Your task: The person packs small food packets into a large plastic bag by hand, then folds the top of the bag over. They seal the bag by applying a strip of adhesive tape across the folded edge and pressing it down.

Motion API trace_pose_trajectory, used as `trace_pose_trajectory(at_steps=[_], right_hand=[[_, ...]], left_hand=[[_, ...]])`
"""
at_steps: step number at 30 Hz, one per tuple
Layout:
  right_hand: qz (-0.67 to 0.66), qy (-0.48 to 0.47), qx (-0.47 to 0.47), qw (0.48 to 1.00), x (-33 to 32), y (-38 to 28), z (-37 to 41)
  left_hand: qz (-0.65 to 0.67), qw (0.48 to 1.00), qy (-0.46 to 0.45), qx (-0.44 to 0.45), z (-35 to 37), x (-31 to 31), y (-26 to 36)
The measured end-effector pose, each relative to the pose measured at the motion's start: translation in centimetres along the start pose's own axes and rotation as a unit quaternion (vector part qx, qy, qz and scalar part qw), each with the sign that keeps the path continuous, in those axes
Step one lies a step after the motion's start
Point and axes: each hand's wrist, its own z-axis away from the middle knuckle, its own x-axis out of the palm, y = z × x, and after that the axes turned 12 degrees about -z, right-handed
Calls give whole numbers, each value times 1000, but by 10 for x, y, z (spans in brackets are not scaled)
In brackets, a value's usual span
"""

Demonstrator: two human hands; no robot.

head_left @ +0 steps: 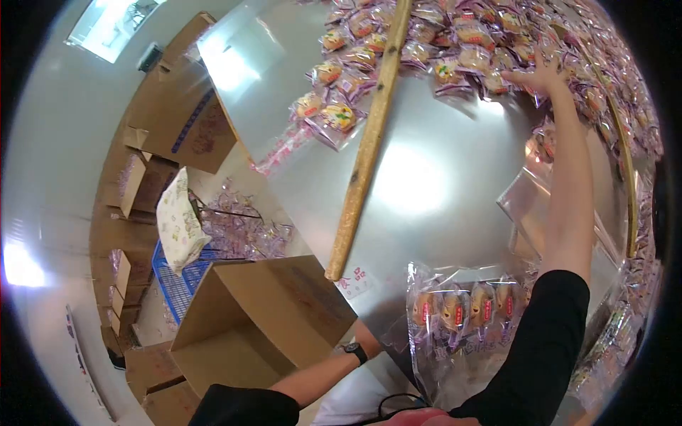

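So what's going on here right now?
The person's right hand is spread open at a pile of wrapped pastries on the metal table. The left hand is low by the table's edge, partly hidden, its grip unclear. Close to the body, a large clear bag holds a row of packets.

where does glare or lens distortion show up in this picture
Head view: white glare washes out patches of the metal tabletop; another bright spot flares near the left edge. Head view: wide-lens curvature bows the right-hand wooden strip, and the corners go black.
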Motion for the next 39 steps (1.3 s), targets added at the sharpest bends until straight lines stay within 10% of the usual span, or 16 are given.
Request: trace_pose_trajectory(at_steps=[23, 29, 34, 39], right_hand=[[-110, 172, -130, 970, 38, 57, -10], [-73, 145, -47, 986, 36, 47, -22], [-100, 132, 1, 986, 16, 34, 4], [-86, 100, 44, 990, 18, 30, -10]], left_hand=[[-45, 998, -23, -30, 14, 13, -15], [-11, 998, 55, -32, 23, 27, -30], [283, 950, 72, -112, 31, 61, -43], [228, 968, 39, -94, 31, 51, -42]])
